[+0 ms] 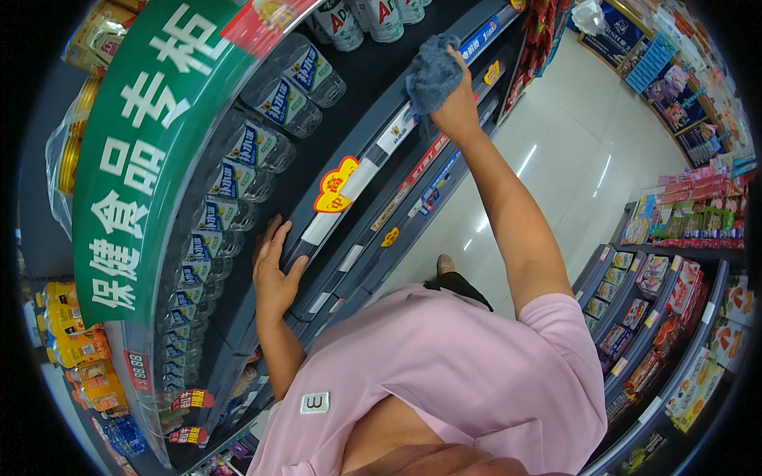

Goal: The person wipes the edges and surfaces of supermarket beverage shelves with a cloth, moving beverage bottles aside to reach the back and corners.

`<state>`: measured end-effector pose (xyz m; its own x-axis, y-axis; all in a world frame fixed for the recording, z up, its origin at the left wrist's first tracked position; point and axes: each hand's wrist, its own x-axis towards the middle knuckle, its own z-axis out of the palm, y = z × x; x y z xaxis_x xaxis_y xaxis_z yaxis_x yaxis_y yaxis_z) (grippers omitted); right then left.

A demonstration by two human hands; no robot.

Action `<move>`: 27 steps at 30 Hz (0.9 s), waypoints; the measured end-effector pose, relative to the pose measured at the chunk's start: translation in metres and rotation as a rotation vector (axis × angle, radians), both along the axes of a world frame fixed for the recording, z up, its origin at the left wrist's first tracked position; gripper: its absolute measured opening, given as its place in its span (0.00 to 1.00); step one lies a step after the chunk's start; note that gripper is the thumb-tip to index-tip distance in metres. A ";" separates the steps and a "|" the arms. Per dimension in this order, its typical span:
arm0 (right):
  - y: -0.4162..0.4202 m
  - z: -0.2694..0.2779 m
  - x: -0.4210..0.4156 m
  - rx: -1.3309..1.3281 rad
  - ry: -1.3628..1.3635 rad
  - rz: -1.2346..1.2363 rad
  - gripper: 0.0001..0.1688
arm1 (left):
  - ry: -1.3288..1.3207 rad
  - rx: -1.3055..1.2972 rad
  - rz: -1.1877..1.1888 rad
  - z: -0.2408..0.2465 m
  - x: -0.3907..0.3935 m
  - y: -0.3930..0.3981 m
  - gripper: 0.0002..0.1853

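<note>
My right hand [458,110] grips a bunched blue-grey cloth [436,74] at the front edge of a dark store shelf [351,128]. The cloth covers part of the fingers and lies over the shelf's label strip [393,135]. Lower down the same shelf, my left hand [277,273] rests on the front edge with its fingers spread, holding nothing. Between the hands, a yellow and red heart-shaped price tag [336,185] hangs on the strip. Rows of clear plastic bottles [229,178] with blue and green labels stand at the back of the shelf.
White cans [384,21] stand further along the shelf. Lower shelf edges [405,193] carry more tags. A green sign [149,131] curves along the shelf top at left. Racks of packaged sweets [684,285] line the right side, across a shiny tiled floor [547,149]. Red packets [539,35] hang at the shelf's end.
</note>
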<state>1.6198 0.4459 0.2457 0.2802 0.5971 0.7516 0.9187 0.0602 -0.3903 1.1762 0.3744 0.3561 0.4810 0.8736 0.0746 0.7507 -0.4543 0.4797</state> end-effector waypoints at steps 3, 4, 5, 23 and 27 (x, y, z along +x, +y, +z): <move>0.007 0.002 0.032 0.034 -0.160 -0.055 0.21 | -0.017 -0.013 0.023 0.001 0.001 -0.001 0.37; 0.014 -0.001 0.045 0.044 -0.191 -0.067 0.21 | -0.014 -0.007 0.017 -0.001 -0.002 0.001 0.37; 0.022 -0.004 0.059 0.054 -0.222 -0.081 0.20 | -0.012 0.000 0.009 -0.001 -0.002 0.002 0.37; -0.044 0.013 -0.094 -0.013 0.198 0.086 0.34 | -0.027 -0.023 0.008 0.002 0.003 0.001 0.37; -0.040 0.010 -0.096 0.006 0.333 0.142 0.39 | -0.292 0.056 0.052 -0.001 0.002 0.005 0.25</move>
